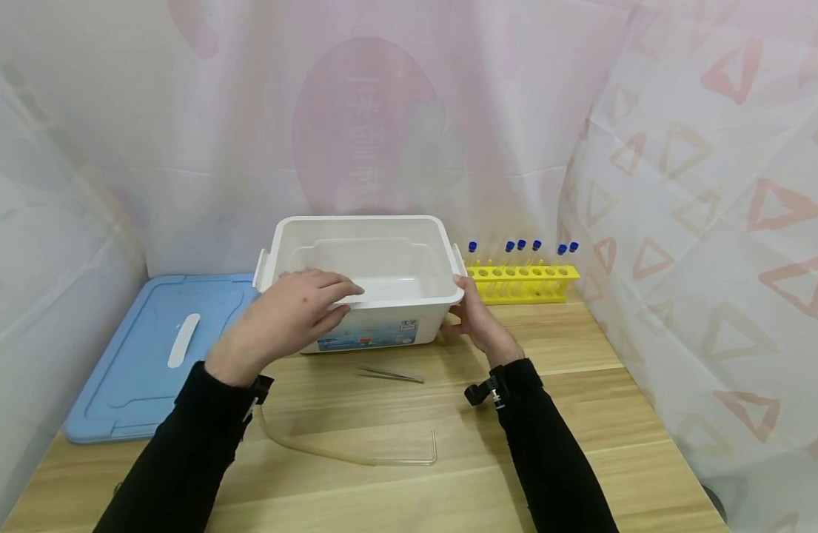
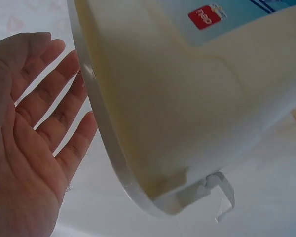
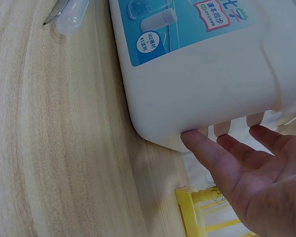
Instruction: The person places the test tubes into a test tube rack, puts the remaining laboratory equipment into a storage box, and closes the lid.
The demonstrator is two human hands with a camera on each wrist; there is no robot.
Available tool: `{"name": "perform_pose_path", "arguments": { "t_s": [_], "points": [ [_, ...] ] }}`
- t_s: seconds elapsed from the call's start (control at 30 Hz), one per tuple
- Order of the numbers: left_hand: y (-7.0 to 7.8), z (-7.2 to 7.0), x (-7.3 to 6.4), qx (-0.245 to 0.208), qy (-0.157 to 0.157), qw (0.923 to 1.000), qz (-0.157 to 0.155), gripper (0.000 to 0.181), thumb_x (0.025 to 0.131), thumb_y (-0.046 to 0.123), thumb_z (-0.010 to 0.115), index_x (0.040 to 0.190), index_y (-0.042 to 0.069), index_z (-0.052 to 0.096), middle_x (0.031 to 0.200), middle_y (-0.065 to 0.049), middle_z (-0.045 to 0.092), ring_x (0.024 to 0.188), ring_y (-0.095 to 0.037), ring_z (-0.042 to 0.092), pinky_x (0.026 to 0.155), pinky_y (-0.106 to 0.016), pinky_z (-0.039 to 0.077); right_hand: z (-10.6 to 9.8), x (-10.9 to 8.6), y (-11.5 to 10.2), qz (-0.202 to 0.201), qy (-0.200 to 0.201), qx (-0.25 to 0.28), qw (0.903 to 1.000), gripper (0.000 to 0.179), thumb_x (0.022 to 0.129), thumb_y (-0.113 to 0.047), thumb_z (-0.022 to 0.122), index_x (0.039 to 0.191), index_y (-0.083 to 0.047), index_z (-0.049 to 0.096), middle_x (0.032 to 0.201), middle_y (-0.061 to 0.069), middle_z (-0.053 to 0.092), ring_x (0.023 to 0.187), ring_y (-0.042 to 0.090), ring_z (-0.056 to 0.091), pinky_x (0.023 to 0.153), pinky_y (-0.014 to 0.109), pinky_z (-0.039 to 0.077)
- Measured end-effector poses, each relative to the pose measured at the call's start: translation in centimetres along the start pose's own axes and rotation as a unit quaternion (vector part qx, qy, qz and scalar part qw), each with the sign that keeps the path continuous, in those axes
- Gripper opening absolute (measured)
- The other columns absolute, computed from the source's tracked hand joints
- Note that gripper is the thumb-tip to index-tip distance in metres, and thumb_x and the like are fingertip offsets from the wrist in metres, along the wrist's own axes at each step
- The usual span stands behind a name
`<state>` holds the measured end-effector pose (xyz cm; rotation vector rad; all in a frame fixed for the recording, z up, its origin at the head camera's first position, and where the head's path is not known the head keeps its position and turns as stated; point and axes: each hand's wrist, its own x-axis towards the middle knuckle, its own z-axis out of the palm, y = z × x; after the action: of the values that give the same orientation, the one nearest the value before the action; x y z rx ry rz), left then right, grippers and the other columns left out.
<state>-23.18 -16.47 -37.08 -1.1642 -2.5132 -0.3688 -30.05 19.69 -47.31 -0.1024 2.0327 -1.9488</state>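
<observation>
White plastic rectangular storage tub (image 1: 369, 274) sat at the wooden table's (image 1: 582, 414) twelve o'clock edge. Left hand (image 1: 295, 311) lay flat-fingered across its near rim; right hand (image 1: 478, 318), fingers extended, pressed its three o'clock corner.

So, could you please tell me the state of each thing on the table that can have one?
White plastic storage box: lid off, upright, looks empty.
Blue plastic lid: lying flat beside the box.
Clear capped tubes: upright in the yellow rack.
Left hand: open, on the rim.
Right hand: open, against the box's corner.
</observation>
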Motion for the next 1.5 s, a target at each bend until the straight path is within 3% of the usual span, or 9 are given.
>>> {"name": "perform_pose_path", "arguments": {
  "t_s": [0.47, 0.6, 0.77, 1.03, 1.3, 1.5],
  "points": [
    [2.3, 2.9, -0.5, -0.005, 0.043, 0.9988, 0.022, 0.033, 0.106, 0.013, 0.088, 0.139, 0.013, 0.082, 0.135, -0.002, 0.084, 0.129, -0.028, 0.080, 0.112, -0.053, 0.067, 0.1, 0.2, 0.1, 0.002, 0.003, -0.001, 1.0000, 0.087, 0.112, -0.069, 0.026, 0.189, -0.030, 0.018, 0.190, 0.024, 0.030, 0.176, 0.054, 0.036, 0.128, 0.090, 0.042],
    [2.8, 3.5, -0.4, 0.002, 0.046, 0.9984, 0.033, 0.035, 0.103, 0.012, 0.091, 0.137, 0.013, 0.082, 0.136, -0.002, 0.083, 0.130, -0.027, 0.079, 0.120, -0.058, 0.064, 0.0, 0.3, 0.2, 0.000, 0.003, -0.001, 1.0000, 0.087, 0.112, -0.069, 0.026, 0.189, -0.029, 0.018, 0.190, 0.024, 0.030, 0.176, 0.054, 0.036, 0.127, 0.090, 0.042],
    [3.5, 4.2, -0.3, 0.004, 0.048, 0.9975, 0.053, 0.031, 0.105, 0.009, 0.087, 0.136, 0.015, 0.083, 0.137, 0.000, 0.083, 0.132, -0.027, 0.079, 0.129, -0.065, 0.057, -0.1, 0.4, 0.3, -0.006, -0.002, -0.006, 1.0000, 0.087, 0.112, -0.069, 0.026, 0.189, -0.029, 0.018, 0.191, 0.025, 0.029, 0.176, 0.055, 0.035, 0.127, 0.090, 0.042],
    [4.3, 5.7, 0.1, -0.001, 0.049, 0.9939, 0.098, 0.024, 0.107, 0.013, 0.086, 0.131, 0.015, 0.084, 0.132, 0.003, 0.083, 0.131, -0.023, 0.079, 0.121, -0.045, 0.063, -0.1, 0.3, 0.2, -0.005, -0.004, -0.005, 1.0000, 0.088, 0.112, -0.069, 0.026, 0.189, -0.028, 0.018, 0.190, 0.026, 0.028, 0.176, 0.055, 0.035, 0.128, 0.090, 0.041],
    [5.3, 6.9, 0.3, -0.002, 0.029, 0.9942, 0.104, 0.023, 0.108, 0.014, 0.085, 0.131, 0.019, 0.084, 0.130, 0.005, 0.084, 0.128, -0.019, 0.079, 0.121, -0.042, 0.063, -0.1, 0.2, 0.1, -0.002, 0.002, -0.003, 1.0000, 0.087, 0.112, -0.069, 0.027, 0.188, -0.029, 0.020, 0.189, 0.025, 0.031, 0.176, 0.054, 0.037, 0.127, 0.089, 0.043],
    [5.7, 8.3, 0.3, -0.005, -0.042, 0.9956, 0.084, 0.028, 0.108, 0.015, 0.085, 0.136, 0.016, 0.083, 0.134, 0.001, 0.086, 0.128, -0.020, 0.081, 0.116, -0.042, 0.066, 0.0, 0.2, 0.0, -0.002, -0.001, -0.003, 1.0000, 0.088, 0.112, -0.069, 0.026, 0.189, -0.026, 0.019, 0.189, 0.027, 0.030, 0.176, 0.054, 0.036, 0.127, 0.090, 0.042]
  ]
}}
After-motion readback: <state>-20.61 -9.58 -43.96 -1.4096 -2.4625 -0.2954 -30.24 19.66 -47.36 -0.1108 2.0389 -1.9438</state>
